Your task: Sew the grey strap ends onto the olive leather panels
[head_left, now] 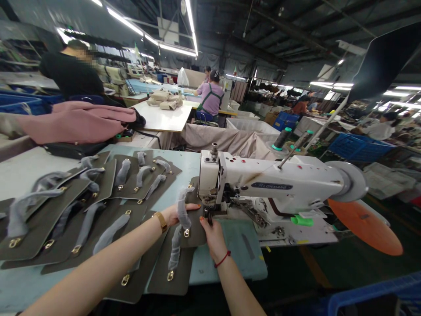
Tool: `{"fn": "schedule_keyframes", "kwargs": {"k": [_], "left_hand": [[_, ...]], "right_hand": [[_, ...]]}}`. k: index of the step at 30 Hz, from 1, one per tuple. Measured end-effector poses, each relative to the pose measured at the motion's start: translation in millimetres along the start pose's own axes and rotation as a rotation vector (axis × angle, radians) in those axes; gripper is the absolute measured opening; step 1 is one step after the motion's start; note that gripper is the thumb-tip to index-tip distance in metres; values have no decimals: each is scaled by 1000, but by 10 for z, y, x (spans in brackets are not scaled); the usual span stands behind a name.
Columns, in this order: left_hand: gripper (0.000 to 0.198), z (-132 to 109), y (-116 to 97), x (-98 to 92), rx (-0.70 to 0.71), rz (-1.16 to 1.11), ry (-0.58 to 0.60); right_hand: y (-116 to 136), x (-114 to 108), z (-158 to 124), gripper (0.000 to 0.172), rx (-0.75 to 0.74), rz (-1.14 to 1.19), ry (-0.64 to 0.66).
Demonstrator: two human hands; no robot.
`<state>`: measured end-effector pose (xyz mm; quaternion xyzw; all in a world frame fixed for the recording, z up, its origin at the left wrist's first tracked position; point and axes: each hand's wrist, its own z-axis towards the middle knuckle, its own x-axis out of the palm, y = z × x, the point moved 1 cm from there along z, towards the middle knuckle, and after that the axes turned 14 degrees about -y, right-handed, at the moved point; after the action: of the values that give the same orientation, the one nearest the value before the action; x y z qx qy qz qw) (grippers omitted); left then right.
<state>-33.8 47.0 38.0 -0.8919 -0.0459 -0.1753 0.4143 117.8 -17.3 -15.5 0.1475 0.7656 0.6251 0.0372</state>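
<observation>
Right at the sewing machine point(279, 186), seen from the head camera, both hands press one dark olive panel point(197, 228) flat on the counter point(230, 259), its far end under the needle. The left hand point(173, 214) lies palm down on the near left edge of that panel, fingers spread flat, closed on nothing; a gold watch point(161, 220) sits on its wrist. The right hand point(212, 237) rests on the panel just below the presser foot, fingertips pushing down, no pinch visible; a red cord point(222, 259) circles its wrist.

As for containers, blue crates point(358, 147) stand at the right behind the machine; what they hold cannot be told. A pale cloth-lined bin point(230, 140) sits behind the counter.

To the left, a spread of matching panels point(82, 219) overlaps across the counter, crowding the left forearm. Each carries a strap wrapped in grey foam sheet point(110, 235) ending in a gold ring. A pink folded fabric pile point(79, 123) lies beyond them. An orange disc point(365, 226) juts out under the machine's handwheel. A person in black point(70, 72) stands far left; another in purple point(212, 98) sits at a distant table.

The panels look stiff, matte and leathery; the foam is thin and crinkled.
</observation>
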Motion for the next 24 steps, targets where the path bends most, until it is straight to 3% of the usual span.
{"fn": "schedule_keyframes", "kwargs": {"k": [11, 24], "left_hand": [[44, 81, -13, -8, 20, -30, -71], [49, 170, 59, -80, 44, 10, -11]], "right_hand": [[35, 22, 38, 39, -66, -59, -36], [19, 13, 38, 44, -74, -127, -64]]}}
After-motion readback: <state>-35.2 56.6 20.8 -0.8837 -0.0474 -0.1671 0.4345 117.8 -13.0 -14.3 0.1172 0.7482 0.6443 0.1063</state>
